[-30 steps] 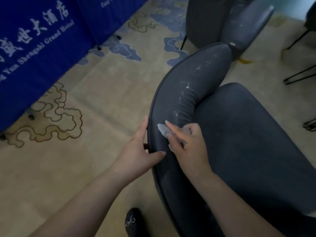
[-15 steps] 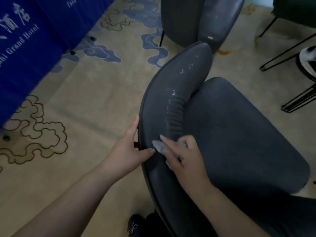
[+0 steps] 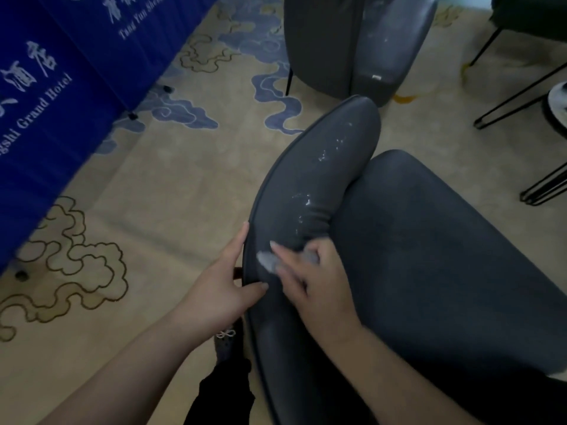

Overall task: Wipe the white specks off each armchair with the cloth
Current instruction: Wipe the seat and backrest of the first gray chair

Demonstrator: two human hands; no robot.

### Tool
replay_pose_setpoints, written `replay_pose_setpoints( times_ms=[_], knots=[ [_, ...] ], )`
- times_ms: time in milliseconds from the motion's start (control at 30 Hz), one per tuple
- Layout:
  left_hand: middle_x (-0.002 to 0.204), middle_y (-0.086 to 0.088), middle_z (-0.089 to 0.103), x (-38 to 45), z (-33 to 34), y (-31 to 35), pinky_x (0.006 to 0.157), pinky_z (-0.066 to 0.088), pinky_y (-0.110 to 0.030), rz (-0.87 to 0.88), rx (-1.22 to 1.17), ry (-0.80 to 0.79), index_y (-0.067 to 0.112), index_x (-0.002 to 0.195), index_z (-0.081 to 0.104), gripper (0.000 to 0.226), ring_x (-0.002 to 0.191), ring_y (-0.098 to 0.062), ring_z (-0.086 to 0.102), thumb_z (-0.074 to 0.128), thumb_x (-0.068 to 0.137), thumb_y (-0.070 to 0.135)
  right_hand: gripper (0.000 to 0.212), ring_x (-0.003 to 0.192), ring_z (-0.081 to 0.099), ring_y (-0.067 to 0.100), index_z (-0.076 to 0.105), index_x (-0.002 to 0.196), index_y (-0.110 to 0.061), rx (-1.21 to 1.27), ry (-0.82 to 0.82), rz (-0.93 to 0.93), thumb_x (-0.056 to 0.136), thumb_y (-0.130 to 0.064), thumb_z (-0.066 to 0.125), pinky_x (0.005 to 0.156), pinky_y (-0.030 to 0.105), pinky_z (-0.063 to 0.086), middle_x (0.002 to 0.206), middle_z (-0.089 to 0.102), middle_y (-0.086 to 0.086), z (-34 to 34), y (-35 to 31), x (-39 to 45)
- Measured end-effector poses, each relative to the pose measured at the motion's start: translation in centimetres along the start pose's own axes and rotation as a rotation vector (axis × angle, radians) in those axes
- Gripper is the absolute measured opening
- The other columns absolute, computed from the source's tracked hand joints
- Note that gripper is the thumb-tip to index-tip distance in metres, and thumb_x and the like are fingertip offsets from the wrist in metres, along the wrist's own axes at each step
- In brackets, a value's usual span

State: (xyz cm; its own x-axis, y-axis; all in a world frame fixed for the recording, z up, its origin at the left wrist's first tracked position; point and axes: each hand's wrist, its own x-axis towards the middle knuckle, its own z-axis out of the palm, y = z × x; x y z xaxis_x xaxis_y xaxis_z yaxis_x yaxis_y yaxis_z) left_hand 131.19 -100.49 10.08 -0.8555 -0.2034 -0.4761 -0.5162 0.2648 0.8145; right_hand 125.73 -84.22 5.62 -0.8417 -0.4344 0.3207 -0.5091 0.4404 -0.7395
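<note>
A dark grey armchair [image 3: 429,256] fills the lower right, its curved backrest [image 3: 306,185] running up the middle. White specks [image 3: 306,202] dot the backrest's inner face, with more farther up. My right hand [image 3: 313,280] presses a small grey cloth [image 3: 267,260] against the backrest just below the specks, fingers curled over it. My left hand [image 3: 224,283] grips the backrest's outer edge, thumb on the inner face and fingers behind the rim.
A second grey armchair [image 3: 383,50] with white specks stands beyond. Blue banners [image 3: 61,102] with white lettering stand at the left on a patterned beige carpet [image 3: 168,194]. Black metal chair legs [image 3: 515,102] cross the right side. My dark shoe [image 3: 225,342] shows beside the chair.
The view has shifted, so chair and hands sit lower in frame. My right hand with the cloth slid slightly down and left along the backrest; my left hand keeps its grip on the edge.
</note>
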Motion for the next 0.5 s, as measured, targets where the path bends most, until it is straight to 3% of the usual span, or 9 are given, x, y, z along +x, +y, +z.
replay_pose_setpoints(
  times_ms=[167, 233, 333, 367, 433, 500],
  knots=[
    [0.139, 0.025, 0.044, 3.2, -0.9, 1.5, 0.076, 0.048, -0.007, 0.032, 0.028, -0.032, 0.040, 0.151, 0.017, 0.091, 0.097, 0.013, 0.059, 0.070, 0.084, 0.010, 0.033, 0.083, 0.051, 0.028, 0.065, 0.121, -0.024, -0.055, 0.132, 0.202, 0.088, -0.019, 0.065, 0.076, 0.041, 0.048, 0.092, 0.039, 0.007, 1.2, 2.1, 8.1],
    [0.135, 0.026, 0.045, 4.3, -1.2, 1.9, 0.077, 0.049, -0.008, 0.041, 0.032, -0.053, 0.039, 0.152, 0.017, 0.091, 0.096, 0.014, 0.059, 0.070, 0.084, 0.008, 0.032, 0.077, 0.051, 0.021, 0.064, 0.122, -0.028, -0.024, 0.158, 0.197, 0.090, -0.028, 0.060, 0.072, 0.036, 0.050, 0.090, 0.037, 0.002, 1.2, 1.6, 6.1],
    [0.129, 0.031, 0.049, 5.7, -1.8, 2.7, 0.089, 0.051, -0.020, 0.061, 0.052, -0.087, 0.042, 0.151, 0.017, 0.091, 0.100, 0.011, 0.059, 0.069, 0.083, 0.010, 0.034, 0.072, 0.046, 0.004, 0.058, 0.124, -0.040, -0.015, 0.136, 0.146, 0.091, -0.045, 0.050, 0.067, 0.011, 0.043, 0.090, 0.035, -0.006, 1.3, 0.0, 1.5],
    [0.127, 0.033, 0.049, 6.2, -2.0, 2.9, 0.093, 0.051, -0.025, 0.068, 0.061, -0.100, 0.044, 0.150, 0.017, 0.091, 0.103, 0.010, 0.059, 0.069, 0.083, 0.011, 0.034, 0.073, 0.045, 0.003, 0.058, 0.124, -0.042, -0.026, 0.130, 0.145, 0.090, -0.045, 0.051, 0.066, 0.008, 0.039, 0.090, 0.035, -0.008, 1.5, 0.0, 1.2],
    [0.122, 0.035, 0.053, 7.3, -2.4, 3.2, 0.092, 0.052, -0.028, 0.066, 0.064, -0.129, 0.045, 0.150, 0.016, 0.092, 0.103, 0.007, 0.060, 0.069, 0.083, 0.009, 0.034, 0.074, 0.044, 0.006, 0.061, 0.122, -0.040, -0.080, 0.153, 0.138, 0.088, -0.039, 0.055, 0.065, 0.013, 0.038, 0.090, 0.034, -0.007, 1.8, 1.3, 3.6],
    [0.110, 0.041, 0.058, 8.4, -2.8, 3.3, 0.084, 0.054, -0.021, 0.061, 0.067, -0.168, 0.043, 0.150, 0.016, 0.092, 0.096, 0.006, 0.063, 0.068, 0.084, 0.006, 0.031, 0.075, 0.045, 0.010, 0.064, 0.119, -0.036, -0.122, 0.232, 0.209, 0.088, -0.034, 0.059, 0.068, 0.020, 0.043, 0.089, 0.033, -0.006, 1.8, 3.4, 8.1]
  ],
)
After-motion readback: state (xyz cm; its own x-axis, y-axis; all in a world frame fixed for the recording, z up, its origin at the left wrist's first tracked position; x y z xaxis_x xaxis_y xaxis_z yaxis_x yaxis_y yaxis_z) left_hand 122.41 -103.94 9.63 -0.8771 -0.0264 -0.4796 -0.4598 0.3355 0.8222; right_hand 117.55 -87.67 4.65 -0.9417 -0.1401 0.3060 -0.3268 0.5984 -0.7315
